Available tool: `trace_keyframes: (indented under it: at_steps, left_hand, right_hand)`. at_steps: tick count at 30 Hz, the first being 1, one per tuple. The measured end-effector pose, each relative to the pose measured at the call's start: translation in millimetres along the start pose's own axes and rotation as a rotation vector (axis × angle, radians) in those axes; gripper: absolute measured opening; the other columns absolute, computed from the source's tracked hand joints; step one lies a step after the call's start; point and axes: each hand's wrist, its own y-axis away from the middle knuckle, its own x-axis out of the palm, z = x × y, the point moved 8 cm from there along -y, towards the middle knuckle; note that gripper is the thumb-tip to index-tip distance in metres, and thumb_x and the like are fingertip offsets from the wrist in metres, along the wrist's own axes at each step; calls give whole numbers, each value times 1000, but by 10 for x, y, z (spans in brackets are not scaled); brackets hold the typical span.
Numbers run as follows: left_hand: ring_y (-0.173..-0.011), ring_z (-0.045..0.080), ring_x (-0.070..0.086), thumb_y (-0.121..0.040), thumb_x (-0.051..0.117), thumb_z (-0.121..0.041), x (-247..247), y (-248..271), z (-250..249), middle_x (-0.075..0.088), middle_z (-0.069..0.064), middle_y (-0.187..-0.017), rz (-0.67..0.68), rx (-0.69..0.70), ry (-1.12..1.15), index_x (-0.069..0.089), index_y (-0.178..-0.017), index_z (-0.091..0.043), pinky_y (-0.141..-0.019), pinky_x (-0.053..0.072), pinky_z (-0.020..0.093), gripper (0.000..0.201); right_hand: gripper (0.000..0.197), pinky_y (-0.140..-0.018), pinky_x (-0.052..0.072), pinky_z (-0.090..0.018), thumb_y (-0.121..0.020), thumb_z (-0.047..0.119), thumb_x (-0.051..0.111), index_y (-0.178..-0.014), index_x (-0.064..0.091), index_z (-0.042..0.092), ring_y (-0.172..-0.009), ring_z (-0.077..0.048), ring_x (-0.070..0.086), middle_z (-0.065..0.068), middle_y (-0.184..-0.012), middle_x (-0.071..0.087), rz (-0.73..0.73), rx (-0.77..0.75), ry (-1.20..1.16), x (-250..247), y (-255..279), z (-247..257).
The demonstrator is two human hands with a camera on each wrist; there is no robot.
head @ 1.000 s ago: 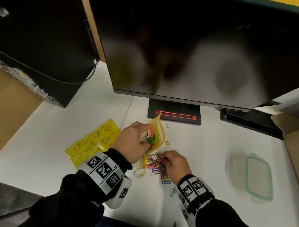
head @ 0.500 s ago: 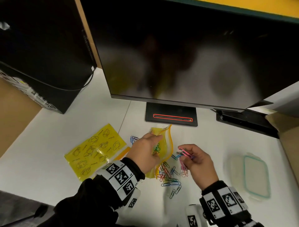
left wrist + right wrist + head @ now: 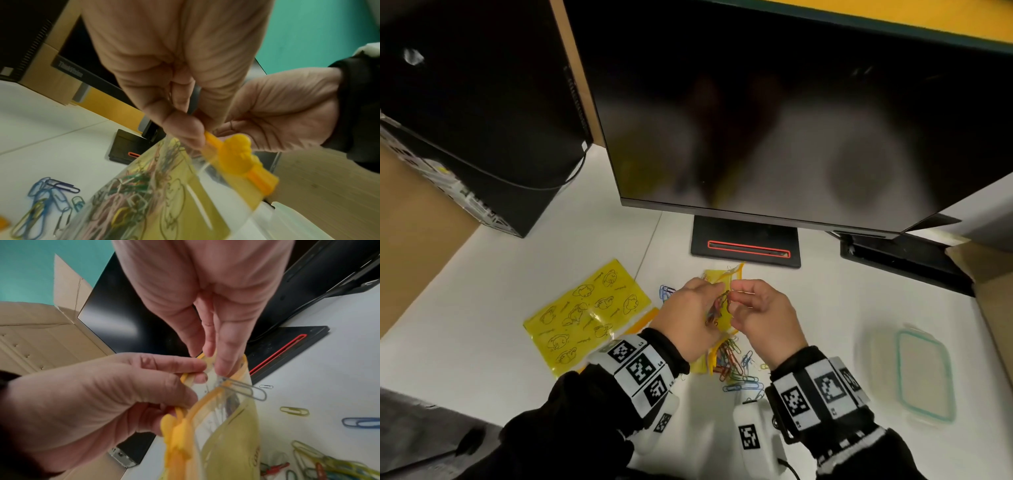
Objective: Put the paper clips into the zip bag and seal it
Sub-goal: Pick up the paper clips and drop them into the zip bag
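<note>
In the head view my left hand (image 3: 709, 287) holds the yellow zip bag (image 3: 726, 275) upright above the table, pinching its orange rim (image 3: 211, 142) near the slider (image 3: 238, 151). Several coloured clips show through the clear side of the bag (image 3: 131, 191). My right hand (image 3: 734, 292) is at the open mouth, and its fingertips (image 3: 223, 368) pinch the end of a grey paper clip (image 3: 244, 390) that lies across the rim. A pile of loose paper clips (image 3: 734, 363) lies on the white table under both hands.
A few blue clips (image 3: 666, 292) lie left of the bag. A second yellow printed bag (image 3: 585, 315) lies flat at the left. The monitor base (image 3: 744, 245) stands just behind, a lidded clear container (image 3: 924, 373) at the right, and a cardboard box (image 3: 993, 294) at the far right.
My right hand rose from the pile with clips and moved left to the bag's mouth. My left hand lifted the bag slightly and keeps its grip.
</note>
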Motion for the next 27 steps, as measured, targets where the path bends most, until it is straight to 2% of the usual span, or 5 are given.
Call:
trace_keyframes:
  at_steps: [7,15,18,24,27]
  left_hand:
    - [-112,17,55,-74,60,-6,-180,37,65,50,1,-132,-42,-50,14,47,-132,-20,-90,34,10,61]
    - [-57,-2,47,-73,55,3,-733,145,174,62,-5,-113,-286,-36,95,62,-115,-27,-63,34,-1,52]
    - [-61,4,54,-76,53,4,-824,194,232,63,-4,-111,-330,-70,140,64,-112,-26,-70,46,15,49]
    - [-74,12,53,-76,55,1,-680,285,382,59,-4,-119,-279,-157,135,59,-120,-23,-76,37,9,51]
    - [-78,15,57,-75,55,1,-575,307,380,58,-1,-121,-234,-165,172,59,-120,-21,-75,37,9,50]
  right_hand:
    - [23,-51,52,-26,-86,-7,45,-87,62,9,-59,-21,62,-11,-76,66,-154,-13,-115,-298,28,43]
    - [44,-93,44,-31,-77,22,69,-119,54,22,-109,-24,53,-5,-120,54,140,4,686,75,-51,-733]
    - [50,-96,44,-36,-77,33,67,-123,49,24,-115,-23,45,0,-125,48,207,-84,797,337,35,-671]
    - [13,-59,50,-12,-88,10,53,-91,61,21,-69,-5,62,4,-89,60,39,-372,301,423,319,67]
    - [20,-64,58,-35,-86,29,47,-100,60,33,-74,-16,64,15,-94,56,138,-453,295,571,403,227]
